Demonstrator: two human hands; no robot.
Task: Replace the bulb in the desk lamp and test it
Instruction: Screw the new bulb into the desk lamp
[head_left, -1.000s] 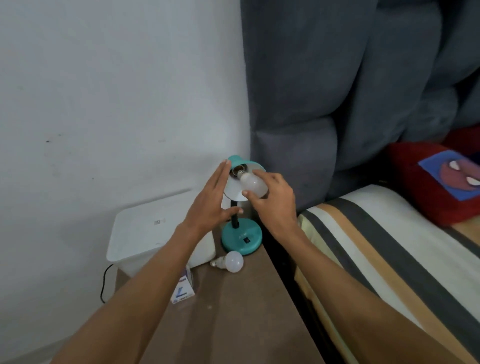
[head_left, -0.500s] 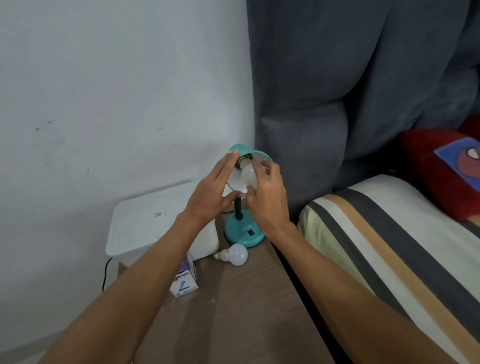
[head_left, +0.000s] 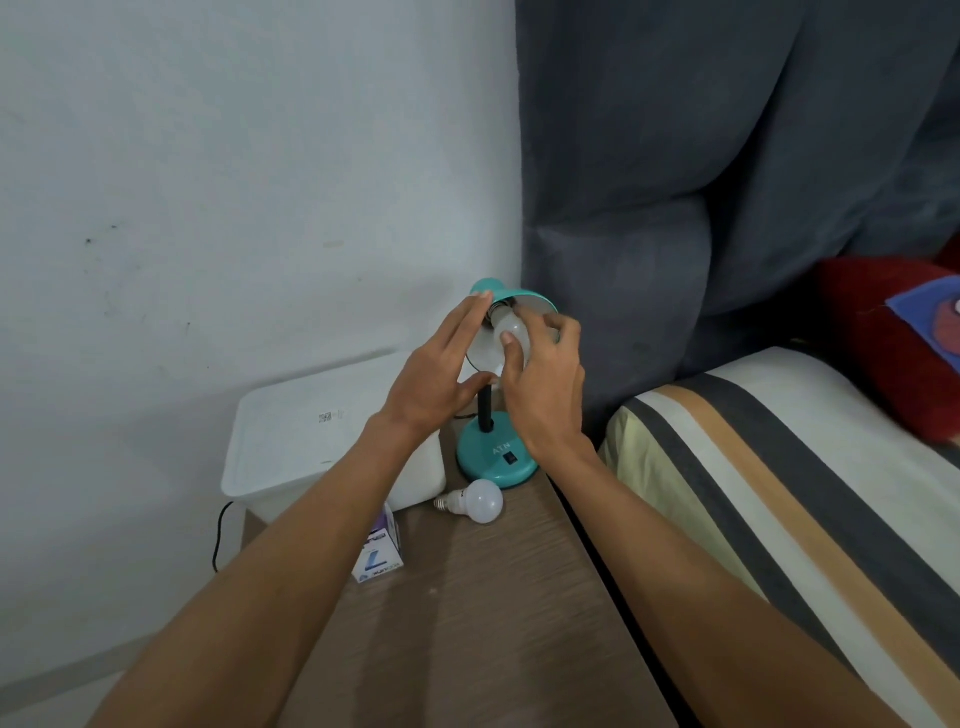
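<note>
Teal lamp (head_left: 498, 457) on a surface (head_left: 483, 597): right hand (head_left: 545, 384) grips the bulb (head_left: 511, 332) at the socket, left hand (head_left: 441, 374) flat-fingered against the shade (head_left: 524, 299). Likely screwing in; next, twist until snug.

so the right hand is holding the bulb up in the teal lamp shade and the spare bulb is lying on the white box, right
Not quite. The head view shows the spare bulb lying on the wooden tabletop, in front of the lamp's base, not on the white box. The rest holds: the right hand is holding the bulb up in the teal lamp shade.
</note>
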